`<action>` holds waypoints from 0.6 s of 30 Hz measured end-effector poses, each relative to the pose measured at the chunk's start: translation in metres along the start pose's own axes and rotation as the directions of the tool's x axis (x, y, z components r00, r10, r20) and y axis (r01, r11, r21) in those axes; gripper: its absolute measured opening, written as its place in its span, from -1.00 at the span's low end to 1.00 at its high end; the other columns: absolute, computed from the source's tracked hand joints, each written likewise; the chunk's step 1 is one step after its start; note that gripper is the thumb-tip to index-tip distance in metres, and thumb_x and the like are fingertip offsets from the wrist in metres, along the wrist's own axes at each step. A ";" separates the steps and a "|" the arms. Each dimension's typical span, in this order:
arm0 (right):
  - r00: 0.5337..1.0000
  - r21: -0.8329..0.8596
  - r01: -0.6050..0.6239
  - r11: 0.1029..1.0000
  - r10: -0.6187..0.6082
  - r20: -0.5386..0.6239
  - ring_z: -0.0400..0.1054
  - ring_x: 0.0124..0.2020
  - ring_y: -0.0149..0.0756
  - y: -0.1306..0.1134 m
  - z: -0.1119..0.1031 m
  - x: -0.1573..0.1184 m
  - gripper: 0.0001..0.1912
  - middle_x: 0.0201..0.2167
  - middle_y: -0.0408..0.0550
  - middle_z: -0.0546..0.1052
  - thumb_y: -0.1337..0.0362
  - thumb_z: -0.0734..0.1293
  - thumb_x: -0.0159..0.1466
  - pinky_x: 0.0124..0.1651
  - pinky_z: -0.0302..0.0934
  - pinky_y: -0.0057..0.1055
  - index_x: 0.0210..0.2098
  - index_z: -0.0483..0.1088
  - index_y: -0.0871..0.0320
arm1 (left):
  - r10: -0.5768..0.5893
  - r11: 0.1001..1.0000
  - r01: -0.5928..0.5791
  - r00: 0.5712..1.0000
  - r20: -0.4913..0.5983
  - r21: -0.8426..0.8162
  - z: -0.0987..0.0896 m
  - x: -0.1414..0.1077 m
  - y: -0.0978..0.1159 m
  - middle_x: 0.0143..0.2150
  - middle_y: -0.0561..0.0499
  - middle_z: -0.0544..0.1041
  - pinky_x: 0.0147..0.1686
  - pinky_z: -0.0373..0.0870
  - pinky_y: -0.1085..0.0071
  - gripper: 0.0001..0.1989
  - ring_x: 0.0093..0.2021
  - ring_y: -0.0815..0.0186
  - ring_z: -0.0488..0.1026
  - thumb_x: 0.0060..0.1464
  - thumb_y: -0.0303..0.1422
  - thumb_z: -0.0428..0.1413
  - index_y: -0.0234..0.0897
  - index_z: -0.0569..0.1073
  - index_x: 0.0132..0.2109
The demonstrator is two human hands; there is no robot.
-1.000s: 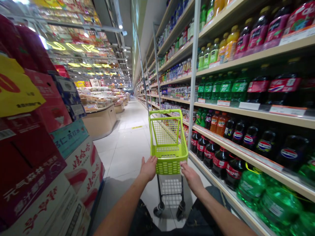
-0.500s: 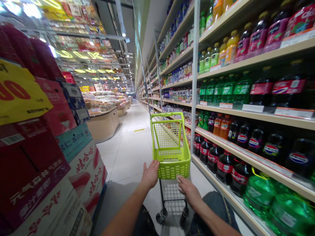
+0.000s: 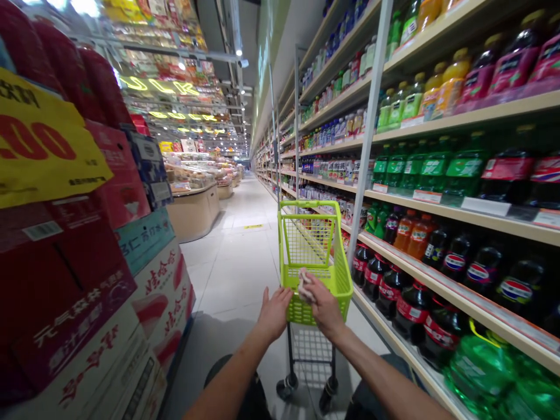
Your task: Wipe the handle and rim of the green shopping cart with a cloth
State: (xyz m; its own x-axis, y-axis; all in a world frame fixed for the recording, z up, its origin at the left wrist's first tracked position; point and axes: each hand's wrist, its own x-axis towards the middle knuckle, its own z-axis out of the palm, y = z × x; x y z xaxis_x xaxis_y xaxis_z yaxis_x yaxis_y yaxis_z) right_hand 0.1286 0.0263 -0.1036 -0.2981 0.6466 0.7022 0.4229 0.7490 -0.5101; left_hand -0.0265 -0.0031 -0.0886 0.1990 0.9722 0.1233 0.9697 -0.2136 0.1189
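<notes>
A lime-green shopping cart (image 3: 343, 291) with a plastic basket and a dark wheeled frame stands in front of me, between my knees. My left hand (image 3: 275, 314) rests against the basket's near left corner, fingers stretched out and thumb raised. A crumpled whitish cloth (image 3: 303, 284) is gripped in my right hand (image 3: 326, 308), at the near rim of the basket. Part of the cloth shows above the fingers; the rest is hidden in the hand. The basket's near panel is partly covered by both hands.
Close on my right runs a long drink shelf (image 3: 437, 198) with several tiers of bottles. Stacked drink cartons (image 3: 61, 297) with a yellow price sign (image 3: 48, 140) rise on my left. Ahead lies a pale tiled aisle (image 3: 238, 251), beside a rounded display counter (image 3: 196, 213).
My right hand has moved up with the cloth, from below the basket's near panel to its rim. My left hand stays at the left corner. The view has shifted slightly left.
</notes>
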 end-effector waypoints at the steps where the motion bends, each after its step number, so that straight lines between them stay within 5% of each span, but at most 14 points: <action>1: 1.000 0.026 -0.024 0.999 0.025 -0.016 0.13 0.09 -0.29 -0.003 -0.003 0.015 -0.62 0.06 0.03 0.28 0.56 0.11 0.03 0.09 0.08 -0.25 -0.24 0.37 0.16 | 0.016 1.000 -0.017 1.000 -0.006 -0.003 0.000 -0.002 0.000 0.17 0.00 0.20 0.15 -0.23 -0.04 -0.43 0.18 0.29 0.05 -0.07 -0.62 -0.23 -0.22 0.17 0.12; 5: 0.984 0.124 -0.046 0.991 0.024 0.175 0.17 0.06 -0.27 -0.004 0.013 0.056 -0.66 0.05 0.04 0.28 0.53 0.14 0.02 0.06 0.10 -0.28 -0.28 0.40 0.16 | 0.053 0.997 -0.054 0.998 -0.032 -0.046 0.008 -0.011 0.000 0.17 -0.02 0.20 0.15 -0.27 -0.03 -0.43 0.19 0.28 0.04 -0.07 -0.62 -0.21 -0.23 0.17 0.13; 9: 0.912 0.211 -0.039 0.977 -0.052 0.406 0.22 0.01 -0.27 0.015 0.048 0.061 -0.66 -0.01 0.03 0.34 0.56 0.14 -0.02 0.00 0.14 -0.31 -0.34 0.43 0.17 | 0.085 0.991 -0.093 0.993 -0.083 -0.092 0.020 -0.016 -0.004 0.16 -0.04 0.21 0.16 -0.25 -0.01 -0.39 0.18 0.26 0.05 -0.09 -0.62 -0.17 -0.23 0.13 0.16; 14: 0.854 0.235 0.044 0.971 -0.158 0.495 0.20 0.00 -0.28 0.038 0.071 0.077 -0.81 -0.03 -0.01 0.35 0.41 0.21 0.06 0.04 0.07 -0.31 -0.37 0.44 0.16 | 0.125 0.986 -0.147 0.965 -0.232 -0.080 0.026 -0.012 -0.018 0.08 -0.03 0.32 0.16 -0.19 0.04 -0.41 0.10 0.27 0.17 -0.15 -0.63 -0.13 -0.22 0.24 0.08; 18: 0.835 0.233 -0.005 0.972 -0.124 0.536 0.13 0.03 -0.25 0.055 0.084 0.134 -0.87 -0.08 -0.05 0.38 0.36 0.23 0.06 0.12 -0.07 -0.30 -0.45 0.42 0.16 | 0.093 0.983 -0.144 0.922 -0.375 -0.112 0.033 -0.009 -0.031 -0.02 -0.02 0.40 0.16 -0.14 0.08 -0.50 0.02 0.29 0.24 -0.16 -0.60 -0.11 -0.21 0.32 -0.02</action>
State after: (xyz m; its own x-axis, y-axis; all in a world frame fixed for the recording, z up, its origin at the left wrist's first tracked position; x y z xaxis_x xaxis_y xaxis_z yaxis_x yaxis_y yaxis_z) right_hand 0.0404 0.1664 -0.0797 -0.7601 0.5248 0.3832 0.2133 0.7586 -0.6157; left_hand -0.0540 -0.0016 -0.1262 0.2204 0.8410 0.4942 0.9088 -0.3610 0.2091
